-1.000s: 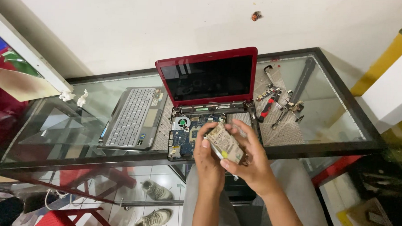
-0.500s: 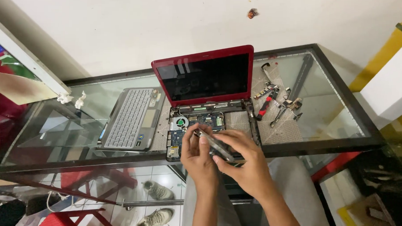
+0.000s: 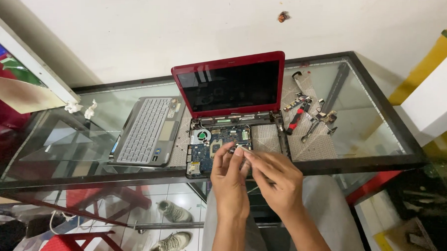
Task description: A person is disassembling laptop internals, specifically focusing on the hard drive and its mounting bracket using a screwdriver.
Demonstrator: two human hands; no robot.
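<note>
A: Two hands, both at the front edge of the glass desk (image 3: 74, 155). Item?

B: One red laptop (image 3: 229, 88), lid up, screen dark, base opened. One blue circuit board (image 3: 205, 152) exposed, with one round fan (image 3: 201, 136) at its rear left corner.

A: Hands?

B: Left hand (image 3: 230, 182) and right hand (image 3: 276, 182) meet over the front of the open base. Their fingers (image 3: 242, 153) are pinched together on one small part; it is almost wholly covered, so I cannot tell what kind it is. It sits just above the board, at the middle front of the base.

A: Detached parts?

B: One silver keyboard panel (image 3: 146, 132), lying flat just left of the laptop.

A: Tools?

B: One red-handled tool (image 3: 295, 120) and a cluster of small metal pieces (image 3: 320, 119) on the mesh mat (image 3: 309, 143) to the right; the pieces are too small to count.

A: Under the desk?

B: Two shoes (image 3: 173, 213) on the tiled floor.
</note>
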